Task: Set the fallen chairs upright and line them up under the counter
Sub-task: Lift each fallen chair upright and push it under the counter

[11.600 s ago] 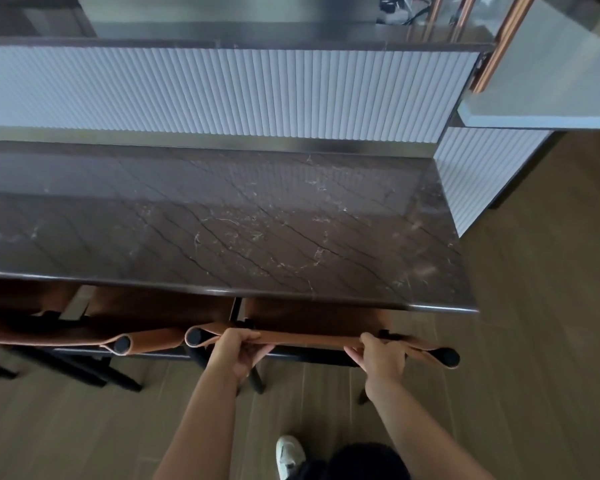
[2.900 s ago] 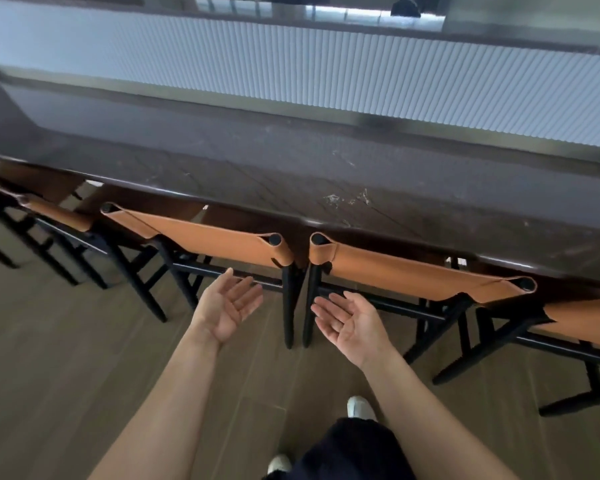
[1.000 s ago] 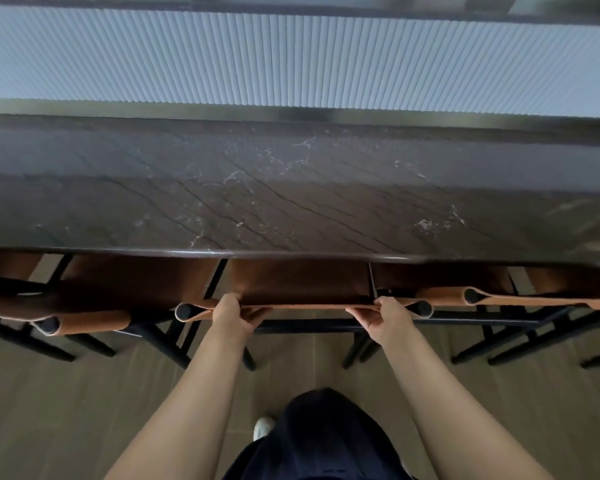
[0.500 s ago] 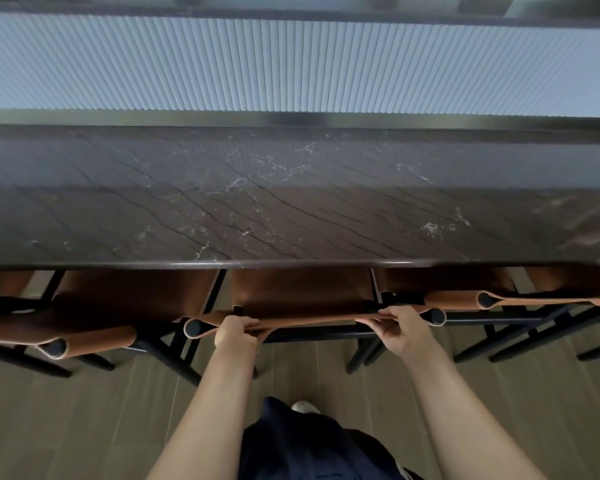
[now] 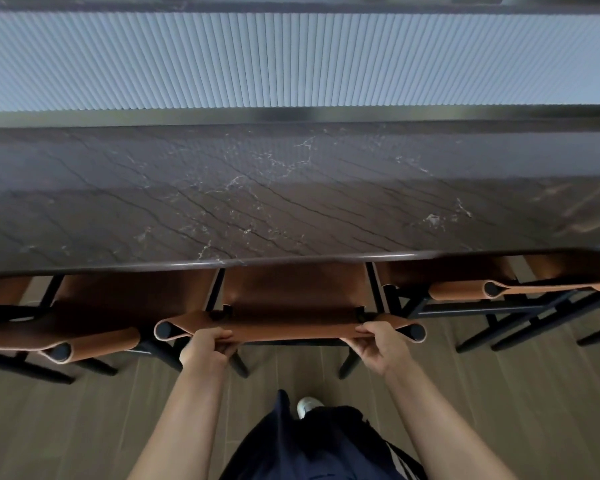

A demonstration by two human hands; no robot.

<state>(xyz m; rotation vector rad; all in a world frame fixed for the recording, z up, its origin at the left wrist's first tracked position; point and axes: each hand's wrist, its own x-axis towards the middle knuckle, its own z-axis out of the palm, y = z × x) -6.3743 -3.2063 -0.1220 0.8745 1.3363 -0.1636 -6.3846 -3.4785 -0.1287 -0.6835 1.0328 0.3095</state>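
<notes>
I have both hands on the chair (image 5: 293, 292) straight ahead of me; the left hand (image 5: 205, 349) curls round the backrest (image 5: 291, 330) near its left post, the right hand (image 5: 378, 348) round it near the right post; each holds the leather strap and nothing else. The chair stands upright, its seat partly under the lip of the counter (image 5: 291, 202), its backrest out on my side.

What matters is this: the backrest's long axis runs left to right, parallel with the counter edge, and the chair lies directly away from the grip; so I judge the coming move to be a straight push forward, both hands equally near, neither leading, or the frame will yaw.

The right chair (image 5: 465, 289) sits deeper than mine, its backrest close to the lip; the left chair (image 5: 94, 342) sits about level with mine or a little further out; so I read the row as not yet even.

As for room: on the left the two backrests come near one another, with only a narrow gap; on the right the gap is wider. Ahead, the seat runs in under the slab; how far it can go I cannot tell, as the counter hides it. On my side there is wooden floor (image 5: 66, 427), and my shoe (image 5: 307, 407) stands near the rear legs; I would mind that foot if the chair has to come back.
</notes>
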